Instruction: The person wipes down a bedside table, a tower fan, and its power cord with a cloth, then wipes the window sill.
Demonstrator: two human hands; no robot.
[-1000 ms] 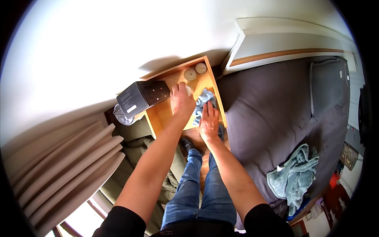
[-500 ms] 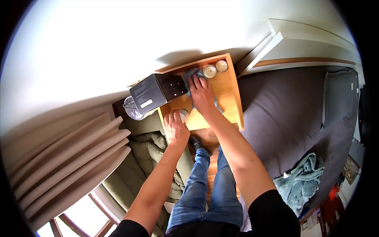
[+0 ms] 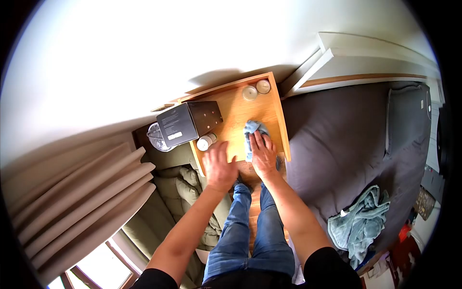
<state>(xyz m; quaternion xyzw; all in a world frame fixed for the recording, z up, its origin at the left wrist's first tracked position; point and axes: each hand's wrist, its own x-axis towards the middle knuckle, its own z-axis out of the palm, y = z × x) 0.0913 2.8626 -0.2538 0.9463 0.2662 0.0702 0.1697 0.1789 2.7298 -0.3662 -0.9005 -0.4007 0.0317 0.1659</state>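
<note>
A blue-grey cloth lies bunched near the front right of the wooden tabletop. My right hand presses on it, fingers bent over the fabric. Beside the front left edge is my left hand, fingers apart and holding nothing. Just beyond its fingertips a small white container lies on its side against a black box. Two candles in glass jars, one and another, stand in the far right corner.
A bed with a dark grey cover adjoins the table's right side. On it lies a crumpled teal blanket. An olive cushioned seat and a beige curtain are at left. A clear plastic container sits behind the box.
My right hand has drawn the cloth from beside the candles toward the table's front edge. My left hand has let go of the white container and pulled back toward me.
</note>
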